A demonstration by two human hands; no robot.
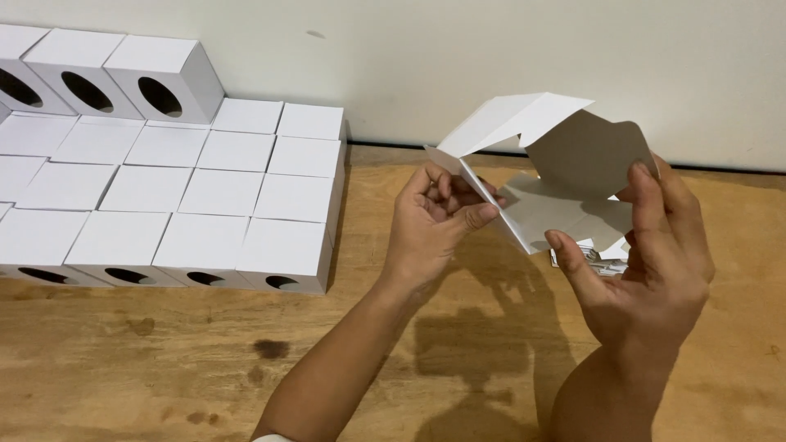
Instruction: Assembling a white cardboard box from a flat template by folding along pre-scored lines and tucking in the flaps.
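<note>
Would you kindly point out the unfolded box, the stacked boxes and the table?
Unfolded box (585, 151), head view, on its grey inner flap.
Stacked boxes (221, 192), head view, on one white top.
Table (123, 360), head view, on bare wood.

Cut off by the left edge: the stacked white boxes (164, 196). Mostly hidden behind the half-folded box (557, 172) and right hand (655, 270): some printed sheets (602, 260).

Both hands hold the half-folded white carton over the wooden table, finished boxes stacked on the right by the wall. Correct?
Not quite: the finished boxes are stacked on the left by the wall, not the right, as the head view shows. The rest holds: the left hand and right hand both hold the half-folded white carton over the wooden table.
</note>
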